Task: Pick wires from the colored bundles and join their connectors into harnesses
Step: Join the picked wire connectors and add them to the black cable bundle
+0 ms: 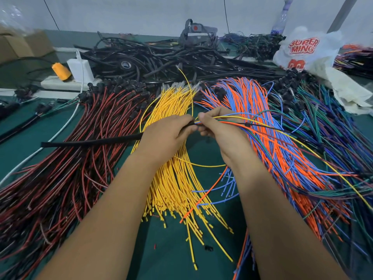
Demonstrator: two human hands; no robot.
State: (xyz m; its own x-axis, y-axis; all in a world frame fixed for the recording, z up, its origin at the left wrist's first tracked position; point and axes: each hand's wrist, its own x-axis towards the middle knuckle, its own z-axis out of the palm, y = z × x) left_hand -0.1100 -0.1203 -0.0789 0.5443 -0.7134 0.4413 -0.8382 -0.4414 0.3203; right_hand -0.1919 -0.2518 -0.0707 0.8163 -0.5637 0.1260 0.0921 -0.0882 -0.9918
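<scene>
My left hand (167,136) grips the end of a long black sleeve (90,142) that stretches out to the left over the red and black wire bundle (66,158). My right hand (220,134) pinches a small group of wires (238,120), yellow, green, blue and orange, right at the sleeve's mouth. Those wires trail off to the right across the orange and blue bundle (268,138). The yellow bundle (177,182) lies under both hands. A green and dark blue bundle (327,126) lies at the far right.
A heap of black sleeved harnesses (161,57) fills the back of the green table (167,257). A white box (79,69), an orange spool (60,72) and cardboard boxes (22,45) stand back left. A white plastic bag (304,51) and a bottle (281,17) are back right.
</scene>
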